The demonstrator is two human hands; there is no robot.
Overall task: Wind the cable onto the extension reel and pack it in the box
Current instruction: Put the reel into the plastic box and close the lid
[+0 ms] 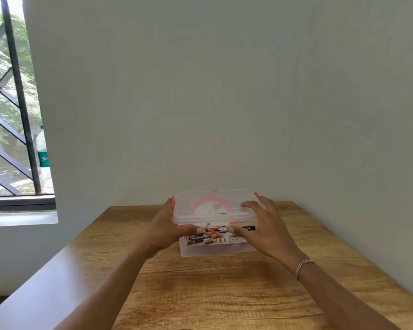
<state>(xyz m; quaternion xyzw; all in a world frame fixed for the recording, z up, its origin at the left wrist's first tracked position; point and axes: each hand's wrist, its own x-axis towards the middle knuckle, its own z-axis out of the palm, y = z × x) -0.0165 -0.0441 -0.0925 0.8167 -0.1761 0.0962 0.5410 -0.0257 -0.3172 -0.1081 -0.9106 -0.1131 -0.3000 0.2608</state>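
1. One clear plastic box (218,244) sits on the wooden table (224,294), near the far edge by the wall; clear lid (212,206) lies on top of it; whether it is latched I cannot tell.
2. Extension reel (210,207) is inside the box, seen through the lid as a white disc with an orange-red rim; cable itself not distinguishable.
3. Orange-red clips (173,203) show at the left and right ends of the lid; printed label (222,235) on the near wall of the box.
4. Left hand (167,227) wraps the left end of the box, thumb across the front under the lid rim; grasping.
5. Right hand (265,227) rests spread over the lid's right part, fingers on top, thumb at the front edge; pressing or holding, palm not closed; beaded bracelet (303,267) on that wrist.
6. Pale wall (224,91) behind the table; barred window (12,103) at left, with a green-labelled bottle (42,148) on its sill.
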